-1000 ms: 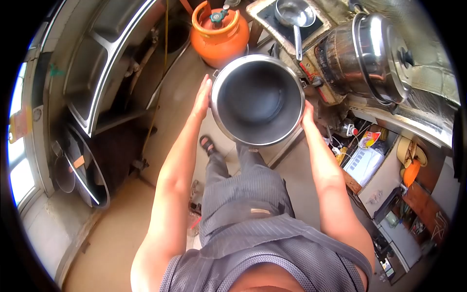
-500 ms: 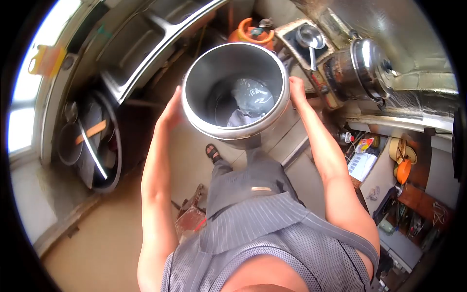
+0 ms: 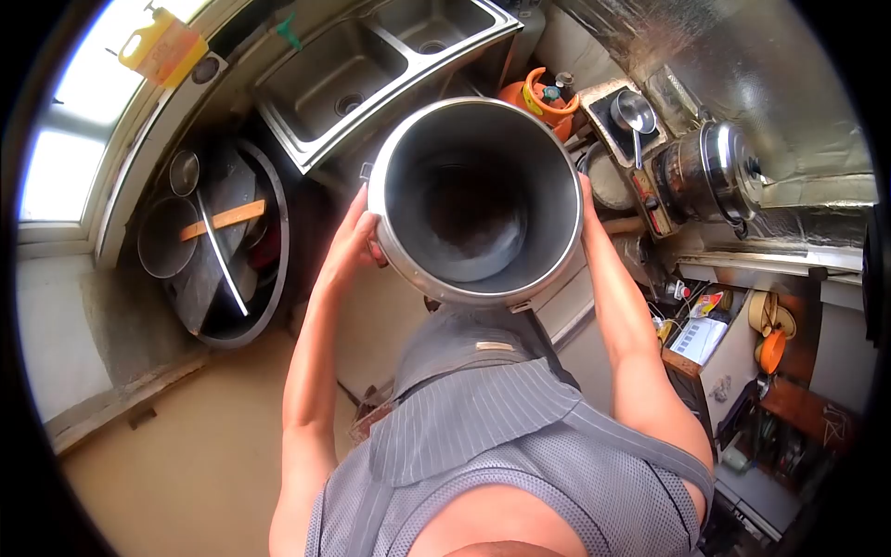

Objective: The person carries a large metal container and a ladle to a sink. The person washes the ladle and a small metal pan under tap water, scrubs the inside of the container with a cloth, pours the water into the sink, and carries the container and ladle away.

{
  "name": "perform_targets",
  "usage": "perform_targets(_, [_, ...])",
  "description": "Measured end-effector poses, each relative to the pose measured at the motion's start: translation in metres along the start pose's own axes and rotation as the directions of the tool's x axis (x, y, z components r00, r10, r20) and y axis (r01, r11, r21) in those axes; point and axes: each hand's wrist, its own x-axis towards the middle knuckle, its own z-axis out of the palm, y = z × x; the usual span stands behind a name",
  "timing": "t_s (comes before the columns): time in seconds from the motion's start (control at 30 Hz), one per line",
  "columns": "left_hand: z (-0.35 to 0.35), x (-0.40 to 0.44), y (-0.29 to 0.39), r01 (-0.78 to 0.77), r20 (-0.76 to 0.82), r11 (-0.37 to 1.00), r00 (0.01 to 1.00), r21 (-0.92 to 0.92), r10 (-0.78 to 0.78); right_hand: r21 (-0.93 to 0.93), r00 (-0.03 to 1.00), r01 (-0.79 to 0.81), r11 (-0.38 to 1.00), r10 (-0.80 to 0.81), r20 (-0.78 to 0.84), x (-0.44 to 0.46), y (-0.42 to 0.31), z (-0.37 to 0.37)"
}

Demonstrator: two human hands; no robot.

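A large, deep metal pot (image 3: 394, 223) is held up in front of my body, its round mouth facing me. Some liquid (image 3: 473, 255) shows at the bottom, dark with a pale reflection. My left hand (image 3: 355, 239) grips the pot's left side below the rim, fingers curled at a small metal fitting. On the opposite side, my right hand (image 3: 588, 204) holds the pot, its fingers mostly hidden behind the wall.
A double steel sink (image 3: 325, 79) is ahead to the left. At far left, a big black tub (image 3: 283, 232) holds a strainer and a ladle. An orange gas cylinder (image 3: 548, 116), a burner with a small saucepan (image 3: 633, 111) and a lidded pot (image 3: 724, 172) stand ahead right.
The pot has come closer and shifted slightly right, in both hands. The liquid inside, bright and rippling before, looks darker and lies lower. My view has turned towards the sink.
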Motion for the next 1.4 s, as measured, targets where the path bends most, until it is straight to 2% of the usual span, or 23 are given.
perform_targets(0.03, [-0.005, 0.007, 0.012, 0.039, 0.01, 0.999, 0.999, 0.025, -0.039, -0.02, 0.994, 0.105, 0.994, -0.104, 0.022, 0.009, 0.003, 0.0])
perform_targets(0.1, [-0.017, 0.018, 0.019, 0.086, -0.023, 0.995, 0.996, 0.043, -0.085, 0.351, 0.98, -0.195, 0.916, 0.197, 0.03, 0.037, -0.002, 0.021])
perform_targets(0.17, [-0.038, 0.023, 0.02, 0.151, -0.048, 0.988, 0.987, -0.044, -0.153, 0.23, 0.981, -0.164, 0.959, 0.134, 0.141, 0.068, -0.01, 0.039])
perform_targets(0.2, [-0.049, 0.022, 0.02, 0.175, -0.02, 0.983, 0.984, -0.062, -0.177, 0.159, 0.986, -0.118, 0.98, 0.097, 0.134, 0.075, -0.009, 0.048])
perform_targets(0.23, [-0.052, 0.02, 0.017, 0.121, -0.056, 0.991, 0.991, -0.063, -0.125, 0.089, 0.991, -0.051, 0.995, 0.04, 0.127, 0.09, -0.009, 0.057])
perform_targets(0.33, [-0.05, 0.033, 0.021, 0.14, -0.07, 0.988, 0.987, -0.07, -0.145, 0.071, 0.997, -0.041, 0.997, 0.037, 0.063, 0.109, -0.02, 0.057])
perform_targets(0.37, [-0.036, 0.039, 0.034, 0.137, -0.079, 0.989, 0.987, -0.056, -0.141, 0.121, 0.991, -0.115, 0.986, 0.105, 0.082, 0.119, -0.015, 0.048])
perform_targets(0.43, [-0.022, 0.059, 0.038, 0.137, -0.078, 0.988, 0.987, -0.064, -0.142, 0.154, 0.994, -0.099, 0.983, 0.089, 0.068, 0.137, -0.011, 0.033])
perform_targets(0.5, [-0.008, 0.072, 0.047, 0.133, -0.094, 0.983, 0.985, -0.131, -0.145, 0.075, 0.995, 0.02, 0.997, -0.028, 0.101, 0.158, -0.005, 0.018])
perform_targets(0.6, [-0.005, 0.084, 0.057, 0.157, -0.081, 0.977, 0.982, -0.141, -0.17, 0.095, 0.994, -0.027, 0.995, 0.017, 0.111, 0.178, -0.019, 0.004])
perform_targets(0.7, [-0.013, 0.097, 0.063, 0.172, -0.05, 0.973, 0.982, -0.152, -0.182, 0.016, 0.994, -0.051, 0.999, 0.049, 0.102, 0.19, -0.031, 0.001])
perform_targets(0.77, [-0.018, 0.109, 0.061, 0.198, -0.036, 0.966, 0.978, -0.164, -0.206, 0.045, 0.975, -0.193, 0.98, 0.186, 0.119, 0.2, -0.038, -0.002])
perform_targets(0.8, [-0.021, 0.117, 0.058, 0.228, -0.012, 0.953, 0.972, -0.2, -0.235, -0.018, 0.98, -0.185, 0.983, 0.186, 0.076, 0.205, -0.051, 0.0])
perform_targets(0.83, [-0.024, 0.126, 0.053, 0.258, 0.012, 0.938, 0.965, -0.233, -0.262, -0.183, 0.983, -0.142, 0.973, 0.161, 0.091, 0.213, -0.066, -0.003])
perform_targets(0.9, [-0.032, 0.139, 0.045, 0.279, 0.099, 0.916, 0.96, -0.288, -0.261, -0.265, 0.977, -0.166, 0.95, 0.194, 0.084, 0.228, -0.084, -0.002])
perform_targets(0.93, [-0.035, 0.144, 0.043, 0.275, 0.157, 0.906, 0.959, -0.321, -0.236, -0.236, 0.974, -0.193, 0.953, 0.215, 0.074, 0.23, -0.101, 0.001])
perform_targets(0.97, [-0.039, 0.148, 0.041, 0.275, 0.215, 0.892, 0.954, -0.358, -0.208, -0.196, 0.986, -0.114, 0.974, 0.136, 0.1, 0.238, -0.1, 0.002])
perform_targets(1.03, [-0.043, 0.155, 0.042, 0.261, 0.248, 0.848, 0.955, -0.461, -0.159, -0.316, 0.97, -0.199, 0.928, 0.233, 0.072, 0.259, -0.103, -0.001])
perform_targets(1.07, [-0.045, 0.16, 0.039, 0.287, 0.302, 0.822, 0.942, -0.492, -0.149, -0.445, 0.978, -0.131, 0.886, 0.19, 0.09, 0.268, -0.118, 0.0])
perform_targets(1.1, [-0.048, 0.164, 0.038, 0.312, 0.348, 0.794, 0.928, -0.522, -0.136, -0.363, 0.969, -0.194, 0.911, 0.237, 0.077, 0.271, -0.135, 0.004])
perform_targets(1.23, [-0.061, 0.184, 0.04, 0.388, 0.488, 0.757, 0.866, -0.526, -0.104, -0.433, 0.938, -0.278, 0.857, 0.34, 0.07, 0.306, -0.168, 0.014])
perform_targets(1.3, [-0.069, 0.192, 0.042, 0.42, 0.52, 0.703, 0.85, -0.574, -0.084, -0.571, 0.931, -0.297, 0.766, 0.365, 0.005, 0.317, -0.2, 0.035])
perform_targets(1.4, [-0.086, 0.204, 0.036, 0.461, 0.566, 0.635, 0.823, -0.62, -0.044, -0.707, 0.942, -0.22, 0.672, 0.334, 0.025, 0.339, -0.233, 0.064])
